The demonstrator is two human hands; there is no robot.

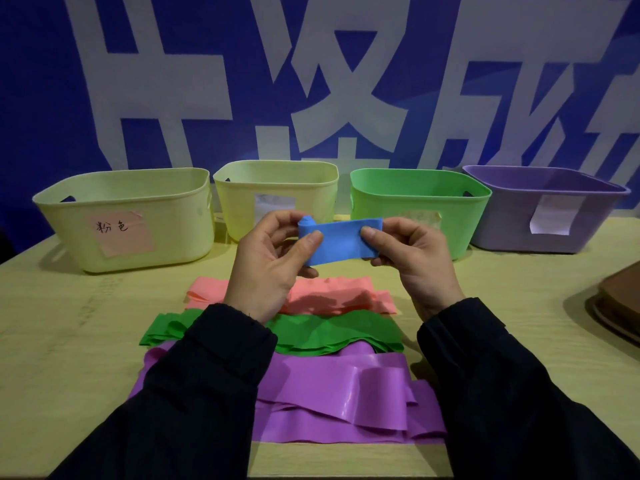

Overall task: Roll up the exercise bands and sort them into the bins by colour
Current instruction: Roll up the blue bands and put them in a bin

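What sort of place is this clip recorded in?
Probably a staged sorting station indoors: a wooden table against a blue printed backdrop, with labelled bins lined up behind loose exercise bands.

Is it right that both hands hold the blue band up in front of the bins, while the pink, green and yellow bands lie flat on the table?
Not quite. The head view shows no yellow band: the third band on the table is purple, nearest the person, behind it the green band and pink band. The rest holds: the left hand and right hand hold the blue band before the bins.
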